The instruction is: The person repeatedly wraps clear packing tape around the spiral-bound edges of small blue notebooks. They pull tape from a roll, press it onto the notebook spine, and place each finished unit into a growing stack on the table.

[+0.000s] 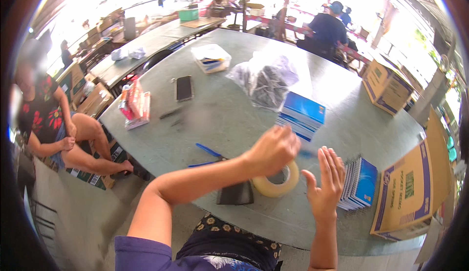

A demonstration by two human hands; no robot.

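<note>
Over the table's near middle, my left hand (277,150) is curled closed, its fingertips turned away so that anything in them is hidden. To its right my right hand (326,183) is held up, fingers straight and thumb apart, with nothing in it. A roll of clear tape (279,193) lies just below my left hand. Beyond that hand stands a stack of blue notebooks (304,110). Spiral-bound blue notebooks (360,183) are piled right of my right hand. A blue-handled tool (207,150), partly covered by my left forearm, lies beside a dark flat piece (235,194).
An open cardboard box (405,193) stands at the right edge, another box (388,86) behind it. Farther back are a plastic bag (268,79), a white tub (211,58), a phone (184,88) and red-and-white packs (135,104). A person (53,114) sits left of the table.
</note>
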